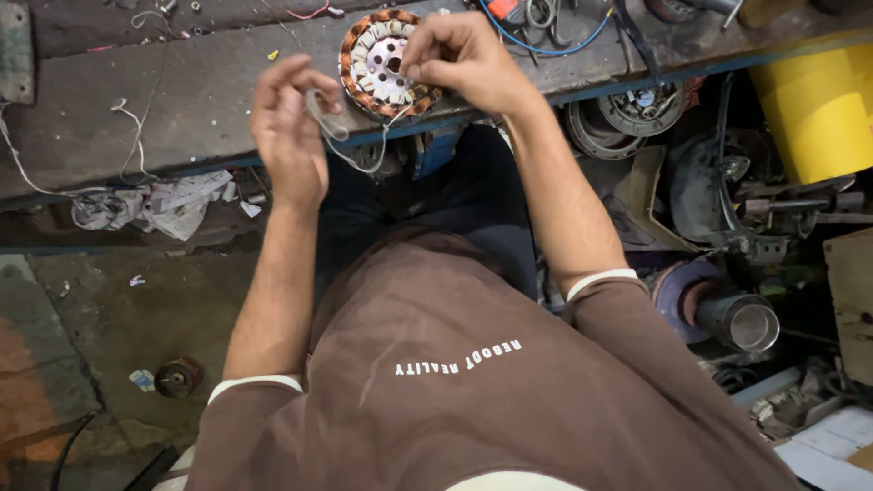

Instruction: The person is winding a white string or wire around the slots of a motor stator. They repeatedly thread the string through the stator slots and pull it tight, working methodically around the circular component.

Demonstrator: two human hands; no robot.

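Observation:
A round motor stator (377, 64) with copper windings and white slot insulation lies at the near edge of a worn workbench (182, 91). My right hand (464, 59) rests on the stator's right side, fingertips pinched at its rim. My left hand (289, 127) hovers just left of the stator and pinches a pale sleeve or thread (329, 123) whose thin strand loops down and back toward the stator's lower edge.
Loose white wires (127, 118) trail over the bench at left. Crumpled paper (164, 205) sits on a shelf under it. More stators (637, 114), a yellow drum (818, 109), a metal pipe (741, 318) and motor parts crowd the right. A small round part (177, 377) lies on the floor.

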